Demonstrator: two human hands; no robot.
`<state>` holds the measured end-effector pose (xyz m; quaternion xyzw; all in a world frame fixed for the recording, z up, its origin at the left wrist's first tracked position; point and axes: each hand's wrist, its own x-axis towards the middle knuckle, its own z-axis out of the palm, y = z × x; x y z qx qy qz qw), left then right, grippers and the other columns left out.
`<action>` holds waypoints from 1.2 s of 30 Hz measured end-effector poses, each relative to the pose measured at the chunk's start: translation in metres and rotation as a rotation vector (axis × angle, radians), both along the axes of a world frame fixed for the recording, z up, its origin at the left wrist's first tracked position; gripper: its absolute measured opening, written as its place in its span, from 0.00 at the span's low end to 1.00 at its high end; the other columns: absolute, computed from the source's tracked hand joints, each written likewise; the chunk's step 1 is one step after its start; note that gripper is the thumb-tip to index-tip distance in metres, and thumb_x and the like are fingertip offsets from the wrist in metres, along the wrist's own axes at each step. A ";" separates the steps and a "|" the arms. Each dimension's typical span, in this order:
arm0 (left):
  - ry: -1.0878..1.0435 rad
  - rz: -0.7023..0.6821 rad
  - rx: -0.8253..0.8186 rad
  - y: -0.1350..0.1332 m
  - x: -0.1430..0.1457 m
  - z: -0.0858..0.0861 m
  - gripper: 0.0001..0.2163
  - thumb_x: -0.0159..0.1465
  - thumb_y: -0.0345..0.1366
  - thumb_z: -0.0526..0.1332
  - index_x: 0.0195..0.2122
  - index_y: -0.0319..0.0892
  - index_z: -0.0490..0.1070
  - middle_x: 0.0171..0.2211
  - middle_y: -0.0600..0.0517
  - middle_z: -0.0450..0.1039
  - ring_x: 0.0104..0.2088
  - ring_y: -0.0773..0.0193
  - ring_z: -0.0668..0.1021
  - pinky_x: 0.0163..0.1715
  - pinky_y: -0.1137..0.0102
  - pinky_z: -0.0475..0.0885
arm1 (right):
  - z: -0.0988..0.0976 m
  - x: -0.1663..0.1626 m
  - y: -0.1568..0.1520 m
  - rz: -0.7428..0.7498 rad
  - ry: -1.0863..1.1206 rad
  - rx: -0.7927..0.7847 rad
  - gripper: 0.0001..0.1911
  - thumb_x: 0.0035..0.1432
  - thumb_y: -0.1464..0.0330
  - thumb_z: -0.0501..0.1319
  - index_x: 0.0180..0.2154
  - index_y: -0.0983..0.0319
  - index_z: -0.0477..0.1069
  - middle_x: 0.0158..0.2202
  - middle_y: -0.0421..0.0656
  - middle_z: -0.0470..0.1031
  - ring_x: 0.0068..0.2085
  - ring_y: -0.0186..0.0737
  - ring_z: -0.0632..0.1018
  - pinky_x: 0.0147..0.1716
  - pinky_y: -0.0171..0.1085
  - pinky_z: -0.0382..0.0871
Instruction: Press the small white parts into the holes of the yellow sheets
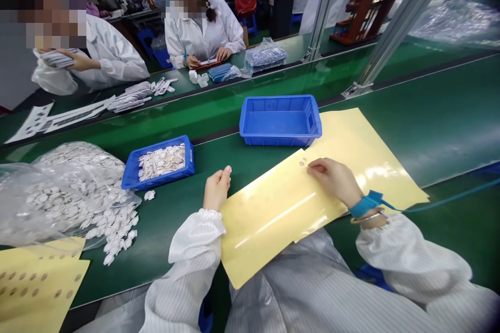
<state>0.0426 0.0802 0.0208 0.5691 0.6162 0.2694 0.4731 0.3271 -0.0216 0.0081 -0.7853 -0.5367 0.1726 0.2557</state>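
Note:
My right hand [334, 179] rests on a glossy yellow backing sheet [273, 213], its fingertips pinched together close to a few small round pieces [301, 163] near the sheet's upper edge. Whether those fingers hold a piece is too small to tell. My left hand [217, 188] stands just off the sheet's left edge, fingers curled together with nothing visible in them. To its left sits a blue plastic tray [128, 181] of small white discs. A blue wrist strap [365, 204] circles my right wrist.
A second blue tray [280, 106] stands beyond the sheets. A clear bag [66, 192] spills white discs on the green conveyor belt [219, 151]. A dotted yellow sheet [35, 286] lies at lower left. Co-workers in white coats sit across a metal-framed divider.

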 end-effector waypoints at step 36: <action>0.781 -0.407 0.036 0.030 -0.023 0.002 0.07 0.60 0.42 0.56 0.34 0.44 0.62 0.32 0.48 0.73 0.35 0.56 0.75 0.28 0.70 0.61 | -0.009 0.004 0.007 -0.020 -0.055 0.011 0.07 0.53 0.67 0.59 0.28 0.58 0.75 0.34 0.41 0.74 0.35 0.40 0.75 0.35 0.38 0.64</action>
